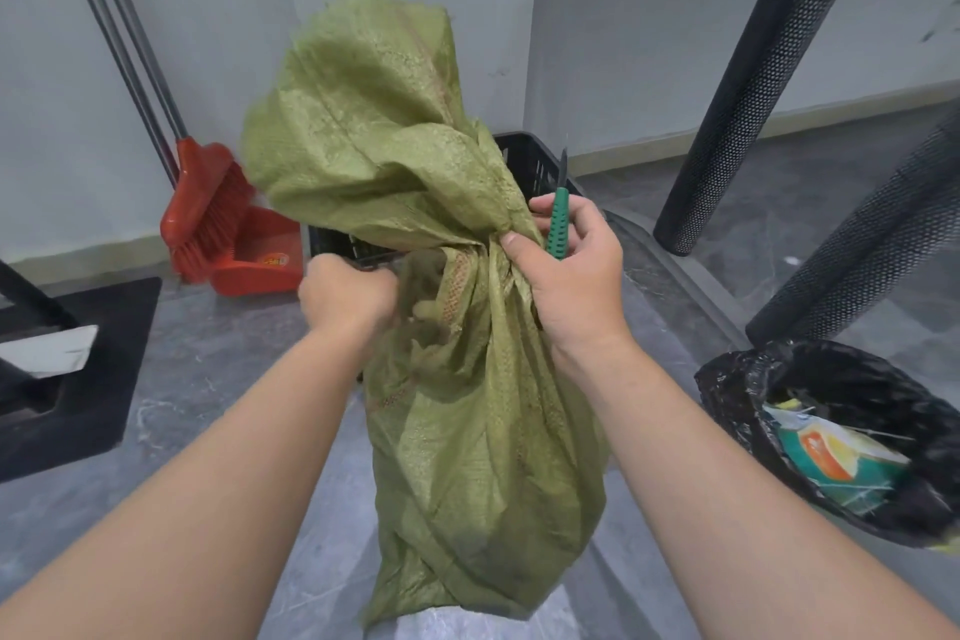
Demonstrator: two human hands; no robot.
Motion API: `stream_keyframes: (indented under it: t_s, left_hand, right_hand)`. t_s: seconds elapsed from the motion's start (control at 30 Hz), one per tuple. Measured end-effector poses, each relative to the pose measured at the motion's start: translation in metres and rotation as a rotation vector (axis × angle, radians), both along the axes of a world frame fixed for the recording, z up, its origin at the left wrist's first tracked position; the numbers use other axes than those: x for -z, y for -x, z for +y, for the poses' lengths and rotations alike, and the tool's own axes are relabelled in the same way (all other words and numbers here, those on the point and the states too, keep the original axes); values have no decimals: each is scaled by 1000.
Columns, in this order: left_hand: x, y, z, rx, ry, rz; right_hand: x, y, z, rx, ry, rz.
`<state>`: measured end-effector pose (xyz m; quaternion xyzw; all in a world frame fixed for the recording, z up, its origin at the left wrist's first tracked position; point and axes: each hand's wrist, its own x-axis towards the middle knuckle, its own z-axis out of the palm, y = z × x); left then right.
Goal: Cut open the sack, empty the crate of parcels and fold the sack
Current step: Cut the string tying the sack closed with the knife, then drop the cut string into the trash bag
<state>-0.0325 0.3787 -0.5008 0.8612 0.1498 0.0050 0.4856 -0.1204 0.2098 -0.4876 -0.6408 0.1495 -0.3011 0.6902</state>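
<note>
Head view: grey marbled floor (pixel 218 379), white walls, possibly crate (pixel 530 161) behind sack (pixel 467 431).

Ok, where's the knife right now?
In the head view, the green-handled knife is in the right hand, blade up, right of the sack's bunched neck and in front of the black crate.

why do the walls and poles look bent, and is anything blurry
Head view: wide-angle lens bows the grey broom poles and black mesh column; light is soft and even; the left hand is slightly smeared, while the green woven sack stays sharp.
</note>
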Motion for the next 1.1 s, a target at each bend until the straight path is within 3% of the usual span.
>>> stream_keyframes:
  t_s: [0.1,0.23,0.3,0.4,0.63,0.9,1.1]
  left_hand:
    - [-27,-16,23,38,-198,27]
    - [-94,-14,57,592,-320,394]
    - [-123,-2,62,846,-219,468]
    - [-148,17,50,975,21,369]
    - [-124,27,-25,716,209,43]
    - [-89,72,-123,634,463,175]
    - [-46,92,-188,572,397,180]
  right_hand:
    - [5,-1,-7,68,24,67]
    - [12,-5,-11,75,6,169]
    - [14,-8,-10,49,-17,201]
    - [12,-11,-6,51,-36,240]
    - [4,-2,-24,60,-139,280]
    - [-3,24,-84,130,-88,366]
    - [25,33,-142,212,-27,523]
